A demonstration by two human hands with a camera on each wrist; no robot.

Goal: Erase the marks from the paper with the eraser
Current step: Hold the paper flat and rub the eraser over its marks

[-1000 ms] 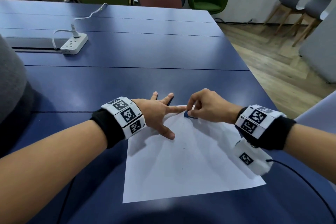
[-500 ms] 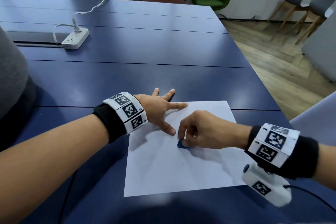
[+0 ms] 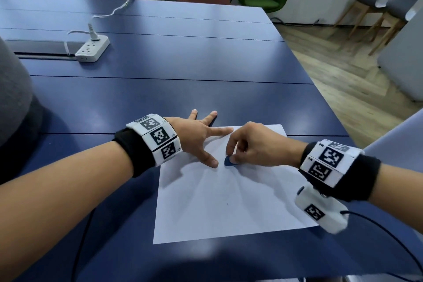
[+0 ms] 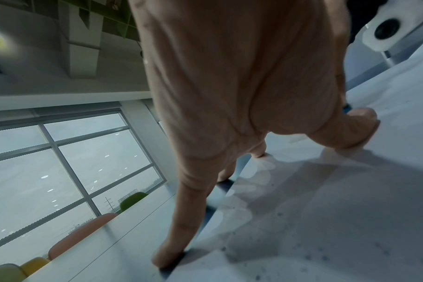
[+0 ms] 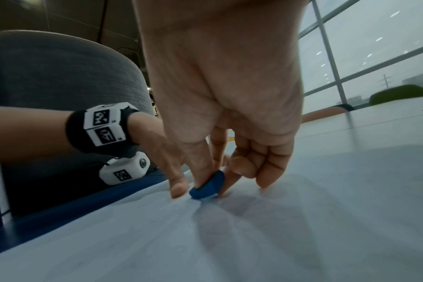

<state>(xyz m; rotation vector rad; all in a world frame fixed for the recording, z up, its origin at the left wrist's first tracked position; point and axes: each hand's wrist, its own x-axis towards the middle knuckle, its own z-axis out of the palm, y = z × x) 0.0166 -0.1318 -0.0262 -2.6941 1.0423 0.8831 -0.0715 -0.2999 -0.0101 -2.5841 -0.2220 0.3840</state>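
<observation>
Eraser (image 3: 229, 162) down on the paper (image 3: 229, 208), far-left part of the sheet, pinched edge-on between the thumb and fingertips of the right hand (image 3: 256, 144). From the right wrist view it is a small blue disc (image 5: 208, 186), tilted, its lower rim touching the sheet, the other fingers curled loosely beside it.

Left hand (image 3: 194, 137) is spread flat, fingers straight, pinning the far-left corner; thumb tip sits just beside the eraser, index finger lies along the far edge, and two fingers reach past the paper onto the blue table (image 3: 183, 64). It grips nothing, it only presses.

How far along? My read: well into it. Faint grey streaks fan across the middle of the sheet, looking like rubbed-out lines, though too pale to be sure. Left to do: a couple of tiny dark marks (image 3: 227, 203) near the centre, nearer than the eraser and apart from it. Whether anything remains under the hands, cannot tell.

Off at the far left, a white power strip (image 3: 92, 50) sits on the table.
</observation>
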